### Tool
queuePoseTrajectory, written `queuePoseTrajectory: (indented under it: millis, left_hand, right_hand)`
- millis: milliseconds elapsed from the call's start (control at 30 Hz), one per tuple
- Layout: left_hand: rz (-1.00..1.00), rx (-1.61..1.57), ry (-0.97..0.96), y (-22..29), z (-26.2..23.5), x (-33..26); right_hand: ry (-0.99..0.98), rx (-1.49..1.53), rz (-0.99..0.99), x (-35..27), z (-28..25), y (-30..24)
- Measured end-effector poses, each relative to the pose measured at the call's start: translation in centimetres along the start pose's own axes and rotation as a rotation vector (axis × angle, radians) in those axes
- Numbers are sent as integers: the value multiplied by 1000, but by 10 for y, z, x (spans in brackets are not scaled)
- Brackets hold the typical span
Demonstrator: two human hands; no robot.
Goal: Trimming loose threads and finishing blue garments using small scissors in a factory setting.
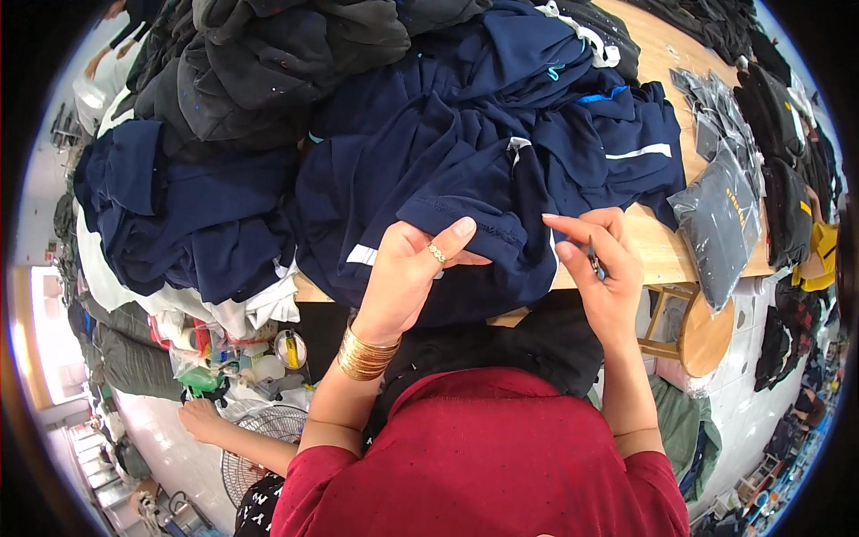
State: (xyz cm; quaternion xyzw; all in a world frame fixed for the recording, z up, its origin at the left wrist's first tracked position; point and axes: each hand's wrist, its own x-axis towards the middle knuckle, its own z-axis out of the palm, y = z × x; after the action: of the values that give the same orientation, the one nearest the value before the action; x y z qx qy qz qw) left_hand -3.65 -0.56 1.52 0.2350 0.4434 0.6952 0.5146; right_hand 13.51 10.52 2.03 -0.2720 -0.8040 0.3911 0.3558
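My left hand [394,273], wearing a ring and gold bangles, is closed on the seamed edge of a navy blue garment [461,215]. Its thumb presses on top of the cloth; the other fingers are partly hidden. White strips show on the navy fabric nearby. To the right, my right hand [608,268] is closed around a small pair of dark thread snips [595,257], mostly hidden in the palm. Its index finger points toward the held edge, apart from my left hand.
Black garments [286,72] are heaped at the back left, beside a folded navy pile [188,210]. A clear-bagged dark garment [720,224] hangs over the wooden table's [667,246] right edge. Below are a wooden stool [707,331] and a fan [255,447]. Another person's arm [237,437] reaches in lower left.
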Motion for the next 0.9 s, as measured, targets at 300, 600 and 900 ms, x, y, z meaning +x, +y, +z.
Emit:
queuePoseTrajectory:
  millis: [300, 600, 900]
  left_hand:
    - [-29, 21, 6, -1, 6, -1]
    - [-38, 136, -4, 3, 6, 2]
    - [-69, 95, 15, -2, 1, 3]
  right_hand:
    - [25, -80, -419, 12, 13, -11]
    - [-64, -195, -611, 24, 17, -4]
    - [-104, -193, -492, 20, 25, -1]
